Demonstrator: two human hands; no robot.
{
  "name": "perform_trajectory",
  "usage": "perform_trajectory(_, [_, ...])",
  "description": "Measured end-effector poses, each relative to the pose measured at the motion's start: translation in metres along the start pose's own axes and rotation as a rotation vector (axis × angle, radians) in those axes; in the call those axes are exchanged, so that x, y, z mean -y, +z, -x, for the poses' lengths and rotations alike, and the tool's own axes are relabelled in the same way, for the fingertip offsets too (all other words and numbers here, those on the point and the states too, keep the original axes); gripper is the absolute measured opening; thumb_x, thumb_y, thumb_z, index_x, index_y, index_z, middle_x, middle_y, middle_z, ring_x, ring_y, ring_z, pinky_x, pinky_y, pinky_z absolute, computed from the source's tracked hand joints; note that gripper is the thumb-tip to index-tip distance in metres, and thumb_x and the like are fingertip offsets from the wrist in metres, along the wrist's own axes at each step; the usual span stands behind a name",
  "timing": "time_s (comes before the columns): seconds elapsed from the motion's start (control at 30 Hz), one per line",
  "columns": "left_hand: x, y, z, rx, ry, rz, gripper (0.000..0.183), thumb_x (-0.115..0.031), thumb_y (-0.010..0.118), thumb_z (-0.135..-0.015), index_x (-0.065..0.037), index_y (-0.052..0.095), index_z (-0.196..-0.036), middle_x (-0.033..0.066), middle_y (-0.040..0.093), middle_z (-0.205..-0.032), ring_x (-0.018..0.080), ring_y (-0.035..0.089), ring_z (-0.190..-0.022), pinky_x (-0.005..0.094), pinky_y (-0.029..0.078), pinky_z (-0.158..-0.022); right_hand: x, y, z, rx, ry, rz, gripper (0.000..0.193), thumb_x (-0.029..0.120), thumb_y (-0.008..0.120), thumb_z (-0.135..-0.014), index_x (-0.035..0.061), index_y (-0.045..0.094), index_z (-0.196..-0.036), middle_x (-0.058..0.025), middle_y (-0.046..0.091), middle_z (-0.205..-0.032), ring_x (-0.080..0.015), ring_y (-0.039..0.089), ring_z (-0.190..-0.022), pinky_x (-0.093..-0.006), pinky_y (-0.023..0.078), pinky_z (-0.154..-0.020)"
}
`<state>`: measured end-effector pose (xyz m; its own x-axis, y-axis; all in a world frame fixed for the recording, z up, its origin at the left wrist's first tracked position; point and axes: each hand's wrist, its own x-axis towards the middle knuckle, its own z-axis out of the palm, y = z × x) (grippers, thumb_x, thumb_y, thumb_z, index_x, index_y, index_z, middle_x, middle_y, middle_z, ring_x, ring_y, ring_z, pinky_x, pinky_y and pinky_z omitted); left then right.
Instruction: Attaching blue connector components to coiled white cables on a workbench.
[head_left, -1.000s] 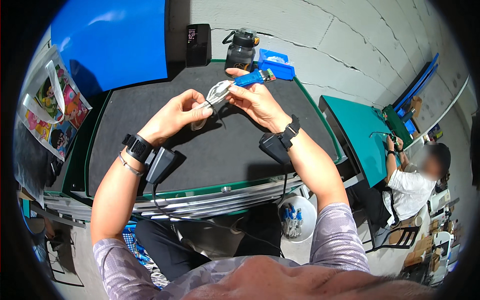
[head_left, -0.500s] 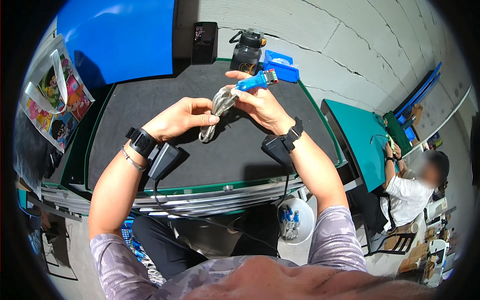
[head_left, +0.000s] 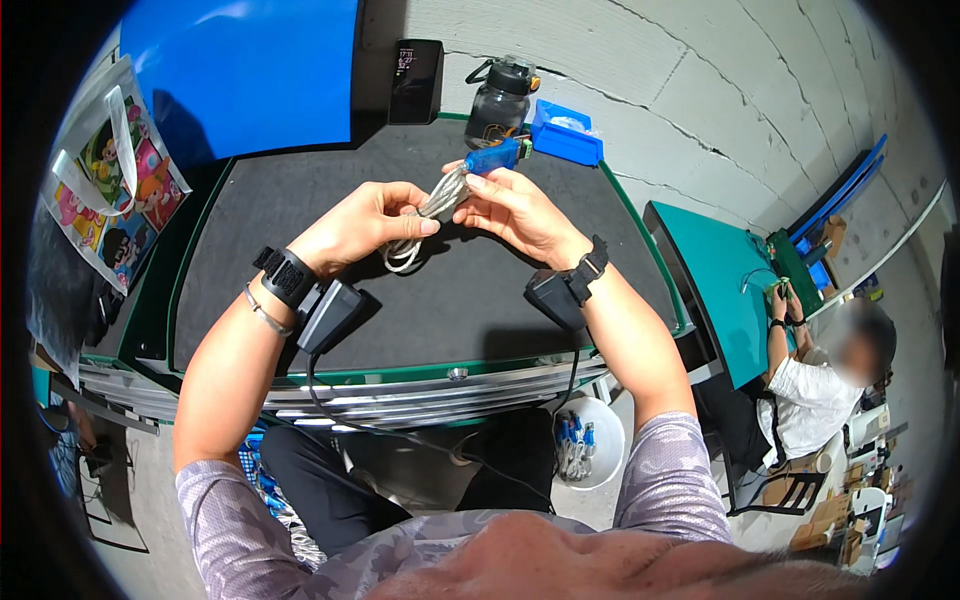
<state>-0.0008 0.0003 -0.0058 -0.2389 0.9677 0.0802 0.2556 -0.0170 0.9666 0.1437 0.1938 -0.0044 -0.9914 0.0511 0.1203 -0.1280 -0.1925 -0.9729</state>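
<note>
Between my hands, above the dark grey mat (head_left: 400, 320), is a coiled, clear-grey cable (head_left: 437, 203) with a blue adapter plug (head_left: 491, 157) at its upper right end. A small circuit board (head_left: 524, 147) sticks out of the plug's tip. My left hand (head_left: 372, 222) pinches the bundle between thumb and fingers, and loose loops hang below it. My right hand (head_left: 520, 208) is closed at the upper part of the bundle, thumb and fingers pressing on the cable just below the plug. A black wristband sits on each wrist, with a wired box beside it.
Along the back stand a dark phone-like display (head_left: 416, 82), a black-lidded bottle (head_left: 500, 100) and a blue bin (head_left: 566, 133). At left hangs a printed bag (head_left: 125, 190). Below the table edge, a white bucket (head_left: 610, 450) holds similar cables. Another person (head_left: 815, 390) works at a green table (head_left: 710, 280).
The blue plug has shifted slightly left and up and turned to a flatter angle. The cable bundle now slants more, and my right fingers have curled lower around it.
</note>
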Motion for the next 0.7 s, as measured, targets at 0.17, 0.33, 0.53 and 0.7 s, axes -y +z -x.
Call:
perform_trajectory(0.17, [0.001, 0.001, 0.000, 0.007, 0.011, 0.023, 0.027, -0.023, 0.072, -0.088, -0.002, 0.064, -0.103, -0.0055, 0.055, -0.077, 0.0038, 0.048, -0.071, 0.0203, 0.038, -0.064, 0.000, -0.001, 0.001, -0.013, -0.008, 0.040, 0.044, 0.023, 0.060, -0.096, 0.0004, 0.048, -0.133, -0.0066, 0.062, -0.110, -0.0132, 0.061, -0.094, -0.0267, 0.050, -0.086])
perform_trajectory(0.33, [0.000, -0.001, -0.001, 0.041, 0.026, -0.010, 0.028, -0.024, 0.068, -0.091, -0.002, 0.062, -0.107, -0.0039, 0.058, -0.087, 0.0038, 0.051, -0.080, 0.0212, 0.041, -0.072, 0.001, -0.002, 0.000, -0.034, -0.011, 0.118, 0.045, 0.022, 0.062, -0.094, 0.0033, 0.048, -0.133, -0.0043, 0.062, -0.110, -0.0115, 0.060, -0.094, -0.0252, 0.049, -0.085])
perform_trajectory(0.53, [0.003, -0.005, -0.002, 0.013, 0.208, -0.151, 0.037, -0.030, 0.069, -0.089, -0.002, 0.062, -0.113, 0.0014, 0.063, -0.094, 0.0095, 0.055, -0.090, 0.0277, 0.045, -0.082, -0.002, -0.009, 0.002, -0.088, -0.147, 0.026, 0.050, 0.020, 0.065, -0.092, 0.0085, 0.045, -0.137, -0.0005, 0.058, -0.113, -0.0110, 0.056, -0.103, -0.0291, 0.045, -0.089])
perform_trajectory(0.7, [-0.008, -0.010, 0.006, -0.094, 0.315, -0.151, 0.043, -0.034, 0.071, -0.087, -0.002, 0.063, -0.114, 0.0012, 0.064, -0.093, 0.0082, 0.056, -0.087, 0.0262, 0.045, -0.079, 0.004, -0.016, -0.002, -0.299, -0.138, 0.107, 0.040, 0.026, 0.061, -0.094, 0.0081, 0.053, -0.129, -0.0066, 0.059, -0.126, -0.0168, 0.057, -0.113, -0.0330, 0.045, -0.093])
